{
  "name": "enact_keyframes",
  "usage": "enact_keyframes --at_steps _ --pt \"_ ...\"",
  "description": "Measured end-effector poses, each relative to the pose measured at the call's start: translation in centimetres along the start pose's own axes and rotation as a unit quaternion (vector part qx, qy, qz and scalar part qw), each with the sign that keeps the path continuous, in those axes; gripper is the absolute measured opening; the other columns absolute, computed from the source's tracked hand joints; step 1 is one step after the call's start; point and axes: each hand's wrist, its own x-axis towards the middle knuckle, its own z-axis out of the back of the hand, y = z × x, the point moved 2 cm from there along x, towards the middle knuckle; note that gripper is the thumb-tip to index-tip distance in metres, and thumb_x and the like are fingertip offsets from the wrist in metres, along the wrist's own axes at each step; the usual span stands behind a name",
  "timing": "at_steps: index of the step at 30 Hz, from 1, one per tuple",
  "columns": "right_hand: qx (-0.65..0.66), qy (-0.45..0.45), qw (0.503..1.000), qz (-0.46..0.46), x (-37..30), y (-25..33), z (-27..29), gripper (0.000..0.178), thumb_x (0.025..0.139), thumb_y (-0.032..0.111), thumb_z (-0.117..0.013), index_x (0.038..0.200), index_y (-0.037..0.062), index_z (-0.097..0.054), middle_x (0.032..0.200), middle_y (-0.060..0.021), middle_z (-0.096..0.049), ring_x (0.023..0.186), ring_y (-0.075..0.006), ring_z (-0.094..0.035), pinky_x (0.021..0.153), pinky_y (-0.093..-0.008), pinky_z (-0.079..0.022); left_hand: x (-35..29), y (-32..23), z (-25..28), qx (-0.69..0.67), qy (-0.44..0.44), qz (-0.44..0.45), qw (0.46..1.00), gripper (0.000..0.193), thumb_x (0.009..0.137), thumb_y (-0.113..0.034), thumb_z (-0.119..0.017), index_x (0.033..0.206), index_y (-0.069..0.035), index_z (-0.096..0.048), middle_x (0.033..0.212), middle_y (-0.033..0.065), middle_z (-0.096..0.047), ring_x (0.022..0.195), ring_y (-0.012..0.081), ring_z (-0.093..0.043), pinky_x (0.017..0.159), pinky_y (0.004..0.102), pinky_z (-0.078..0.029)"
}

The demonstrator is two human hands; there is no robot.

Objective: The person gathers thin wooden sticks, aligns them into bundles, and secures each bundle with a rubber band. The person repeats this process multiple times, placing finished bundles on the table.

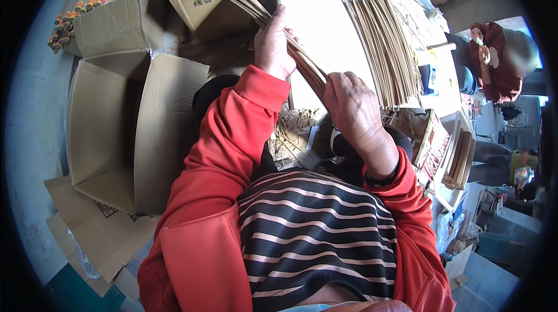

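Note:
A slanting bundle of thin brown incense sticks (pixel 308 68) is held in front of me, over the near left edge of the white table (pixel 325 12). My left hand (pixel 273 47) is closed around its upper part, the thumb along the sticks, and the far ends fan out beyond it. At the lower end my right hand (pixel 351 102) grips the bundle with bent fingers. To the right of the bundle, a wide row of similar sticks (pixel 383 50) lies side by side on the table.
An open cardboard box (pixel 104 126) stands at my left, another carton (pixel 203 1) behind it. Coloured-ended tubes (pixel 75 18) are stacked far left. Loose stick pieces (pixel 293 132) lie below my hands. At right are a crate (pixel 433 143) and a person in dark red (pixel 500 62).

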Motion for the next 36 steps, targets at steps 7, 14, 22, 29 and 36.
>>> enact_keyframes --at_steps 7,14,22,29,36 --pt "0.014 0.006 1.000 -0.015 -0.5 -0.4 0.4 0.009 0.082 0.010 -0.054 0.086 0.0031 -0.050 0.067 -0.0156 -0.056 0.060 -0.0331 -0.057 0.054 -0.0402 -0.046 0.0 -0.1 0.1 -0.006 -0.002 -0.013 1.000 0.043 0.077 -0.049 -0.063 0.068 -0.013 -0.043 0.055 -0.0010 -0.039 0.049 0.0125 -0.042 0.047 0.0252 -0.038" --pt "0.000 -0.004 1.000 -0.020 -0.7 -1.2 1.6 0.008 0.082 0.009 -0.052 0.078 0.0037 -0.048 0.068 -0.0136 -0.055 0.061 -0.0296 -0.057 0.054 -0.0381 -0.047 0.0 -1.3 0.4 -0.019 -0.037 0.002 0.999 0.048 0.078 -0.055 -0.057 0.071 -0.011 -0.041 0.057 -0.0008 -0.038 0.049 0.0115 -0.039 0.046 0.0243 -0.037" --pt "-0.120 -0.038 0.988 -0.094 -0.7 -10.3 -4.0 0.013 0.085 0.014 -0.048 0.079 0.0027 -0.051 0.064 -0.0167 -0.057 0.057 -0.0304 -0.059 0.051 -0.0381 -0.048 -0.2 -1.2 0.0 -0.017 0.026 0.035 0.999 0.038 0.082 -0.045 -0.059 0.070 -0.013 -0.041 0.054 -0.0037 -0.036 0.046 0.0094 -0.037 0.044 0.0235 -0.033" --pt "-0.134 -0.048 0.983 -0.112 0.9 -12.5 -6.7 0.018 0.082 0.021 -0.052 0.087 0.0047 -0.057 0.084 -0.0144 -0.059 0.081 -0.0301 -0.057 0.072 -0.0392 -0.047 -0.7 -1.5 -1.0 -0.018 0.141 0.028 0.990 0.035 0.084 -0.044 -0.056 0.072 -0.012 -0.045 0.053 -0.0030 -0.038 0.045 0.0096 -0.040 0.043 0.0224 -0.033" --pt "0.039 -0.134 0.973 -0.183 -1.2 -11.8 -3.6 0.015 0.078 0.014 -0.059 0.091 0.0077 -0.061 0.086 -0.0102 -0.061 0.080 -0.0263 -0.059 0.071 -0.0354 -0.049 -5.4 -3.5 -7.6 0.193 0.308 -0.236 0.902 0.021 0.082 -0.019 -0.064 0.076 -0.006 -0.048 0.055 0.0004 -0.045 0.043 0.0090 -0.044 0.040 0.0236 -0.038"
